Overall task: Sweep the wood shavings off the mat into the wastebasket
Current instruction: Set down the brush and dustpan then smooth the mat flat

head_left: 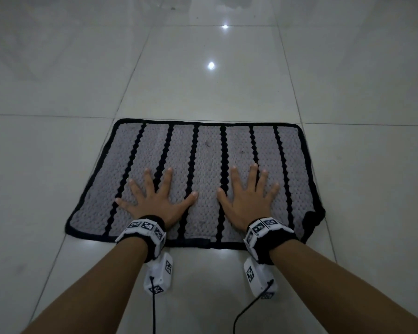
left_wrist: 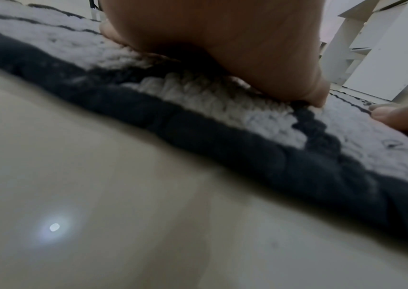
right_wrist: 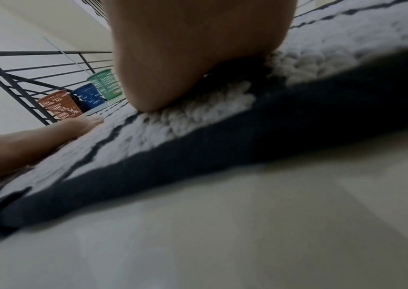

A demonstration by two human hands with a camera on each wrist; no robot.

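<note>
A grey knitted mat [head_left: 203, 165] with black stripes and a black border lies flat on the tiled floor. My left hand [head_left: 155, 196] rests palm down on its near left part, fingers spread and straight. My right hand [head_left: 247, 191] lies the same way on the near right part. Neither hand holds anything. No wood shavings are plain to see on the mat; only a few tiny dark specks show. In the right wrist view, three plastic mesh baskets stand beyond the mat: an orange basket [right_wrist: 59, 105], a blue basket [right_wrist: 89, 95] and a green basket [right_wrist: 106, 84].
Glossy pale floor tiles [head_left: 203, 75] surround the mat on all sides. A dark metal railing [right_wrist: 24, 78] runs behind the baskets. White furniture [left_wrist: 383, 48] stands past the mat in the left wrist view. The mat's near right corner [head_left: 314, 218] is slightly bunched.
</note>
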